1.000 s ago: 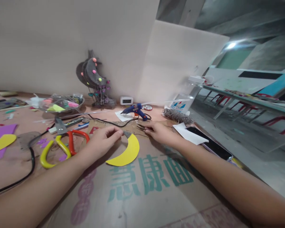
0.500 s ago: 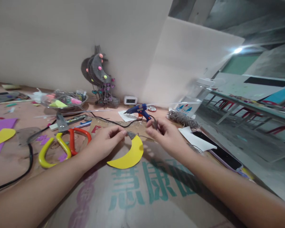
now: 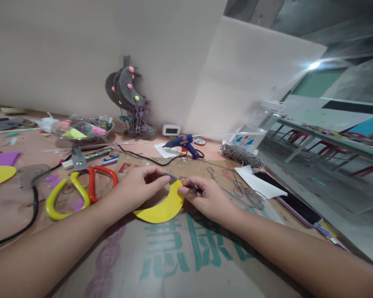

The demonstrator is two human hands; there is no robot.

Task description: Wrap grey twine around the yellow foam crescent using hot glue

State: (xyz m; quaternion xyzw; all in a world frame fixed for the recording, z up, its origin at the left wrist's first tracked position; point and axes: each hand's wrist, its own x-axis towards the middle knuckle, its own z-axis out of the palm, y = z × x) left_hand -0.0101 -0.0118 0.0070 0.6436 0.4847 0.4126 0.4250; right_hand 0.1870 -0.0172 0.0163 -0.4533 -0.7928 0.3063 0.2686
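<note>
A yellow crescent moon cutout [image 3: 165, 209] lies tilted just over the cardboard, its upper tip wrapped in grey yarn [image 3: 172, 179]. My left hand [image 3: 147, 182] pinches that wrapped tip between thumb and fingers. At the crescent's upper right edge, my right hand [image 3: 202, 194] is closed, thumb and forefinger touching the yellow sheet. Grey strands show dimly within its curled fingers, partly hidden. Loose yarn [image 3: 247, 194] trails over the cardboard to the right of this hand.
Behind the hands lies a blue glue gun [image 3: 182, 142] with a black cord. Scissors with yellow and red handles [image 3: 83, 190] lie left. A decorated grey moon ornament [image 3: 129, 89] stands by the wall. A yarn bundle [image 3: 239, 154] and a phone [image 3: 290, 200] lie right.
My right hand has come down and left to the crescent's edge, bringing the grey strands with it. My left hand keeps its hold while the crescent has turned slightly.
</note>
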